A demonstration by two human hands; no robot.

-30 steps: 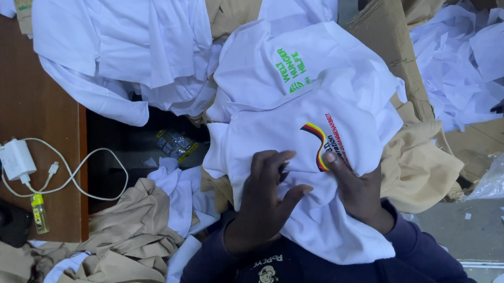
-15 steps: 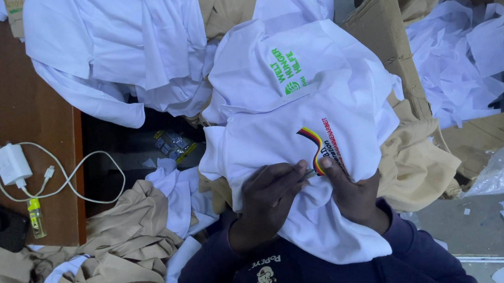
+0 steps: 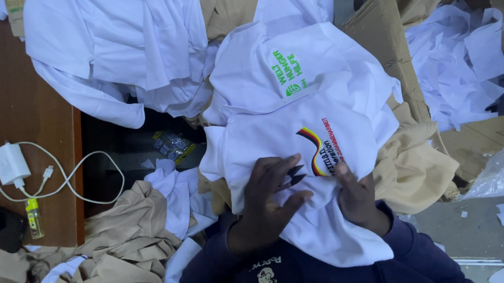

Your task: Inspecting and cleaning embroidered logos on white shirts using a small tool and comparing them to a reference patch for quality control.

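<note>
A white shirt with a black, red and yellow embroidered emblem lies on my lap over a heap of garments. My left hand rests on it just left of the emblem, fingers spread. Two dark pointed tips of what look like small snips stick out between its fingers. My right hand pinches the shirt's fabric right below the emblem. A second white shirt with green print lies just beyond.
White shirts and beige garments are piled around. A wooden table on the left holds a white charger with cable and a small yellow-capped bottle. Cardboard and white paper scraps lie on the right.
My left hand slid right toward the emblem and spread its fingers, and the dark tips now show. The right hand has stayed at the fabric beside the emblem.
</note>
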